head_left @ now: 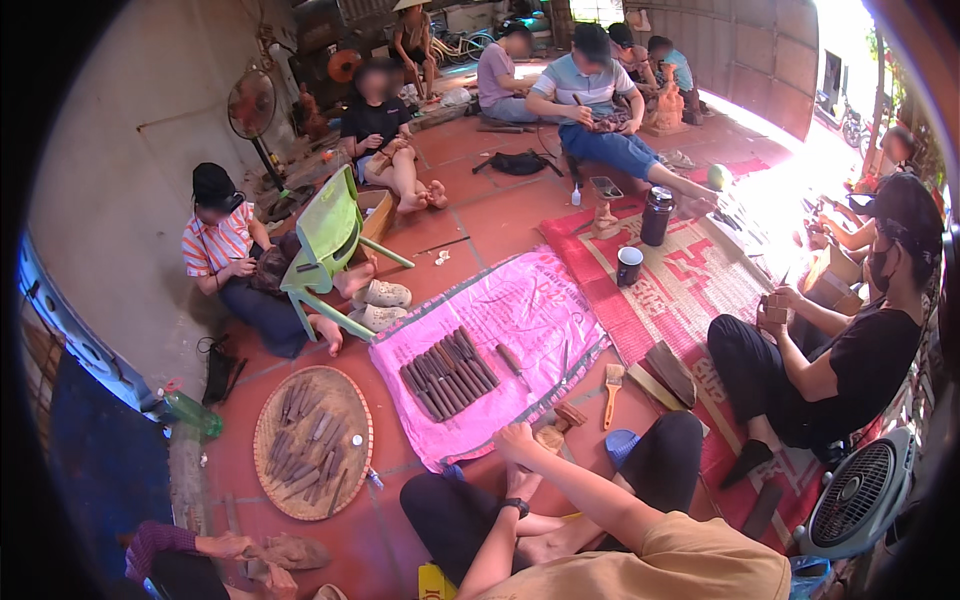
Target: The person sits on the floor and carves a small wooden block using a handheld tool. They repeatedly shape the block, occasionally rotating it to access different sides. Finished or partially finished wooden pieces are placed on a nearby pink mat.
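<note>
My right hand [514, 441] is closed, knuckles up, just past the near edge of a pink plastic sheet [540, 295]. What it grips is too small to make out. Below it is my left hand [522, 483], a dark watch on the wrist; its fingers are mostly hidden by my right hand and forearm. Beside my right hand lies a pale wooden piece [549, 438], with brown wood blocks [571, 415] just beyond. On the sheet lie rows of dark-handled carving tools [449, 374], a single one [513, 365] apart and a thin blade [565, 356].
A round woven tray [262, 450] of tools lies left. Right of my hands are a flat brush [612, 395], a blue basket [621, 447] and wood boards [665, 378]. A cup [628, 266] and black flask [656, 216] stand beyond. Several people sit around; a fan [862, 490] stands right.
</note>
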`<state>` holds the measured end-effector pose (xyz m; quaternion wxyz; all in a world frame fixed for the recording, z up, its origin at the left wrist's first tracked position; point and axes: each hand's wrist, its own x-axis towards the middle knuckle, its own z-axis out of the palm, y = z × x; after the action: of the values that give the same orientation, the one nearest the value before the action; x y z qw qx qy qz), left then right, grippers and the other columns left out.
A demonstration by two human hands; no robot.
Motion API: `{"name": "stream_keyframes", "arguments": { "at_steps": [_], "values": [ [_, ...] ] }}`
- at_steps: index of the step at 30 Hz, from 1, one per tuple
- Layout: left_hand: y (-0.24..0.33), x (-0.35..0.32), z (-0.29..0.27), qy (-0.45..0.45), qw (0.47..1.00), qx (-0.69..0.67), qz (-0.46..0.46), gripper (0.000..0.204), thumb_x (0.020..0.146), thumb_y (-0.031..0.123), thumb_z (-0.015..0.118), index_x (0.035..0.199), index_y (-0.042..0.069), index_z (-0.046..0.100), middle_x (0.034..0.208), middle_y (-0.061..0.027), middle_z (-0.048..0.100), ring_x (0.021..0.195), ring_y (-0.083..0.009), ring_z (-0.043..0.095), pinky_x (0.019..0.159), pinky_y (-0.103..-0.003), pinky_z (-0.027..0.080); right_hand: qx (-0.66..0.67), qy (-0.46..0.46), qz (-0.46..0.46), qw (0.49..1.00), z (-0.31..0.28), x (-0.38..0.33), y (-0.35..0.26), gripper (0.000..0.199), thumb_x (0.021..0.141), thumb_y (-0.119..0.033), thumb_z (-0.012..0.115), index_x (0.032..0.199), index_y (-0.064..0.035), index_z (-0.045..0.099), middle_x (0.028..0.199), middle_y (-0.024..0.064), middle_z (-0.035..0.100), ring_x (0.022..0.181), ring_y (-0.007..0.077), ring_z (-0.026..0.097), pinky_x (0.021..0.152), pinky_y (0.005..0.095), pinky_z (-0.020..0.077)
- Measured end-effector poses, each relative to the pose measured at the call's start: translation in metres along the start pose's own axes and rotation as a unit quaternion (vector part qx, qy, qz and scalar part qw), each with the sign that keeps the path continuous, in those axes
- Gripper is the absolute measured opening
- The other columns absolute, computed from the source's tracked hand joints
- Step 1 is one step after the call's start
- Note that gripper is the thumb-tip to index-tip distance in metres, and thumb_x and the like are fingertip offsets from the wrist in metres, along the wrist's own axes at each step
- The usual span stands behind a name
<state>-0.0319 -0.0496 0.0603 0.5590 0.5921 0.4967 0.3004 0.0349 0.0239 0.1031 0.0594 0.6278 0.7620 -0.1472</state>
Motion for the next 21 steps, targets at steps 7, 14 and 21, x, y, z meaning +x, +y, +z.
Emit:
{"name": "stream_keyframes", "arguments": {
  "at_steps": [7, 14, 21],
  "values": [
    [-0.019, 0.002, 0.011, 0.063, 0.996, 0.067, -0.007, 0.095, 0.064, 0.035, 0.082, 0.134, -0.002, 0.031, 0.127, -0.0232, 0.045, 0.119, -0.0316, 0.046, 0.101, -0.038, 0.038, 0.025, -0.023, 0.012, 0.999, 0.002, 0.006, 0.023, 0.024, 0.088, -0.018, 0.05, 0.093, -0.0118, 0.073, 0.095, 0.0081, 0.071, 0.09, 0.0224, 0.069, 0.067, 0.0387, 0.0532],
    [-0.013, 0.003, 0.011, 0.028, 0.998, 0.047, -0.03, 0.101, 0.059, 0.039, 0.084, 0.133, -0.005, 0.031, 0.129, -0.0248, 0.044, 0.122, -0.0325, 0.044, 0.103, -0.039, 0.036, 0.048, -0.012, 0.039, 0.998, 0.001, -0.002, 0.029, 0.023, 0.086, -0.016, 0.051, 0.09, -0.0105, 0.073, 0.094, 0.0112, 0.071, 0.09, 0.0242, 0.069, 0.069, 0.0379, 0.0537],
    [-0.019, 0.008, -0.004, -0.038, 0.998, -0.001, -0.041, 0.097, 0.061, 0.035, 0.083, 0.133, -0.006, 0.032, 0.132, -0.0241, 0.042, 0.121, -0.0314, 0.044, 0.102, -0.037, 0.037, 0.043, 0.038, 0.002, 0.998, -0.003, -0.011, 0.007, 0.023, 0.085, -0.018, 0.05, 0.087, -0.0097, 0.072, 0.092, 0.0129, 0.07, 0.086, 0.0266, 0.069, 0.068, 0.0391, 0.0538]
  ]
}}
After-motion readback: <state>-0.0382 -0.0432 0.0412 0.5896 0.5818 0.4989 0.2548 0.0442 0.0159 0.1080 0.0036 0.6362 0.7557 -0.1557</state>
